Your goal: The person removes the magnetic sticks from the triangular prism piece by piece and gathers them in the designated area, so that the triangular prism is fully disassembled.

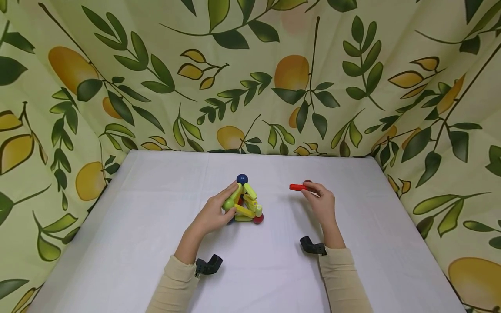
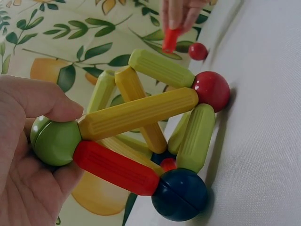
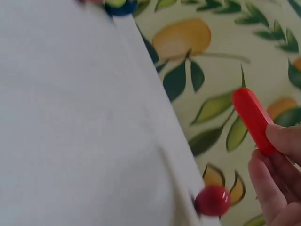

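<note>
Pinching a red rod [image 3: 251, 117]: right-hand fingers [image 3: 264, 182]

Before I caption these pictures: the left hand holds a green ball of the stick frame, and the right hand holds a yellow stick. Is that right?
Not quite: the right wrist view shows the right hand holding a red stick, not a yellow one. The left hand does hold a green ball of the stick frame.

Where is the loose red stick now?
In the head view, the red stick is right of centre, pinched by the right hand, with the stick-and-ball frame to its left; in the right wrist view, a red ball shows below it.
</note>
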`<state>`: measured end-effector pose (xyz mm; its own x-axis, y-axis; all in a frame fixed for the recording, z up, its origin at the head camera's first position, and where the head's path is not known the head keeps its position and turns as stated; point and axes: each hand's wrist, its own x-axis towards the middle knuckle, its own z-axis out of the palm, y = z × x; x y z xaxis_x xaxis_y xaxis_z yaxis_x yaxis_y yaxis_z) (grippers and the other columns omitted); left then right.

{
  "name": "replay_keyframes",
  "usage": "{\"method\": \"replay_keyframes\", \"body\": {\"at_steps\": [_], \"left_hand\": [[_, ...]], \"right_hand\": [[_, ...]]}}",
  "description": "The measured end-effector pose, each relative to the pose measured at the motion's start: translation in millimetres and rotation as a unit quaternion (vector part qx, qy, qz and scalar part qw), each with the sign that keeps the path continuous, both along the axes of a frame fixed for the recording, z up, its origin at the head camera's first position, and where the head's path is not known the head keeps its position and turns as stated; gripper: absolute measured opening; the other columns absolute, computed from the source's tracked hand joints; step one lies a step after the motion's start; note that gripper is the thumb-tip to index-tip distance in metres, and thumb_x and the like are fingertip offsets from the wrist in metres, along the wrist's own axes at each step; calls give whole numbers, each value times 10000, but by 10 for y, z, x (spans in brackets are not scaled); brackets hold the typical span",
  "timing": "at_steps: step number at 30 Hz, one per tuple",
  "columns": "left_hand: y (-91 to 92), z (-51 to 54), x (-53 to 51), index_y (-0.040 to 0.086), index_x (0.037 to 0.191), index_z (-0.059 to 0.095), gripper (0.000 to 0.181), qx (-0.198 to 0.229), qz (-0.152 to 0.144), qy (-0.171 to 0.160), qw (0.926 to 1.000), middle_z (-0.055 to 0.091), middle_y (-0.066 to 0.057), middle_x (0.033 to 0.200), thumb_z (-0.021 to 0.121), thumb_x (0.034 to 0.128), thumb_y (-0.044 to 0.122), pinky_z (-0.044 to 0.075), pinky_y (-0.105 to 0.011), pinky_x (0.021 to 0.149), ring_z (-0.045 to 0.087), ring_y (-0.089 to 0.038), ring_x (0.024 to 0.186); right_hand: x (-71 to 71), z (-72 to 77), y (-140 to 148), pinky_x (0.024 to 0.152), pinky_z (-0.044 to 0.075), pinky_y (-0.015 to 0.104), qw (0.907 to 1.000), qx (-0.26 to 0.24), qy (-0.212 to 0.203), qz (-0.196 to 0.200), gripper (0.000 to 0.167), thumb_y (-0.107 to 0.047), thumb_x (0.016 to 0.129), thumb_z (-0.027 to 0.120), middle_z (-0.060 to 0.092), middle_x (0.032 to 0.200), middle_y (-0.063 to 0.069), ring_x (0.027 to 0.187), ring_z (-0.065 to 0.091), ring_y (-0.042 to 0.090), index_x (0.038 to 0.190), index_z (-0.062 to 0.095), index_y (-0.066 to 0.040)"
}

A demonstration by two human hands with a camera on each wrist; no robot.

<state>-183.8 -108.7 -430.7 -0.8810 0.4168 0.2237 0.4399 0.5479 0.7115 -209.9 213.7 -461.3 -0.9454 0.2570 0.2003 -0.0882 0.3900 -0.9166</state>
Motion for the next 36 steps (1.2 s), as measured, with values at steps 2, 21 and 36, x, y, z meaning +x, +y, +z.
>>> {"method": "replay_keyframes", "body": {"at_steps": [2, 21, 36], "left_hand": [[-1, -3, 1, 70, 1451, 369, 646, 9, 2, 20, 10000, 324, -58, 1530, 614, 853, 88, 329, -395, 1098, 360, -250, 1379], [-9, -12, -3, 69, 1452, 366, 649, 44, -46, 104, 9999, 332, -62, 1526, 612, 853, 104, 317, -405, 1110, 356, -256, 1380], [0, -14, -3, 69, 1449, 373, 644, 35, -24, 113, 9999, 337, -64, 1524, 612, 852, 103, 320, -404, 1107, 360, -253, 1379]], "right_hand": [[-5, -63, 108, 749, 448, 47, 9993, -7, -371, -54, 284, -107, 866, 679, 641, 1181, 159, 1084, 585, 236, 1140, 672, -29], [-48, -385, 518, 1013, 416, 458, 9888, 694, -1237, -468, 282, -123, 933, 586, 602, 1220, 189, 1142, 516, 311, 1202, 632, -53], [-56, -450, 516, 977, 422, 490, 9850, 1480, -839, -275, 278, -93, 946, 552, 586, 1216, 214, 1138, 519, 355, 1204, 619, -13]]}}
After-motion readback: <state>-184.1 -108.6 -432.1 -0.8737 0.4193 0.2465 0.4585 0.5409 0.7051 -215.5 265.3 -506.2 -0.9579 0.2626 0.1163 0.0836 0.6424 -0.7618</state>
